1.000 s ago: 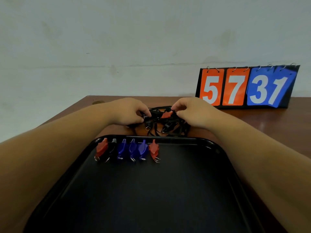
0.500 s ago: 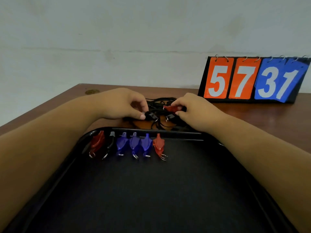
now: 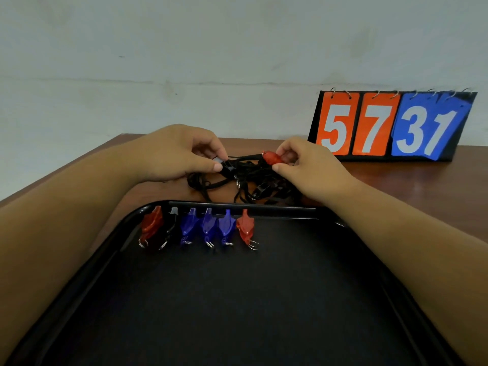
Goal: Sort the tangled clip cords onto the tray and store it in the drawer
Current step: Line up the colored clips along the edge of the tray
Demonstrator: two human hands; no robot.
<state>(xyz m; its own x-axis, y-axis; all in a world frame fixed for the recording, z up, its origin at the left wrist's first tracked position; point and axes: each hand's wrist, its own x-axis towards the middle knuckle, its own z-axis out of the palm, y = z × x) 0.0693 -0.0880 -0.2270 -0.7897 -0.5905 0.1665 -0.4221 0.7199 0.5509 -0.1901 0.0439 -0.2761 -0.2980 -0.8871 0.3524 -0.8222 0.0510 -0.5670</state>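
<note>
Now pinches a black clip [image 3: 227,165] between thumb and curled fingers of the left hand [image 3: 182,154], and nips a red clip [image 3: 272,157] in the narrowed thumb and fingertips of the right hand [image 3: 311,167], both over the tangled cords [image 3: 245,182] on the desk [image 3: 422,196] beyond the far edge of the tray [image 3: 277,211]. Has a row of clips [image 3: 208,225] lined along that far edge, toward the tray's far-left corner: 1 red, 1 black, 3 blue, 1 red. Shows 57 and 31 on the scoreboard [image 3: 390,125] at the desk's far-right edge.
</note>
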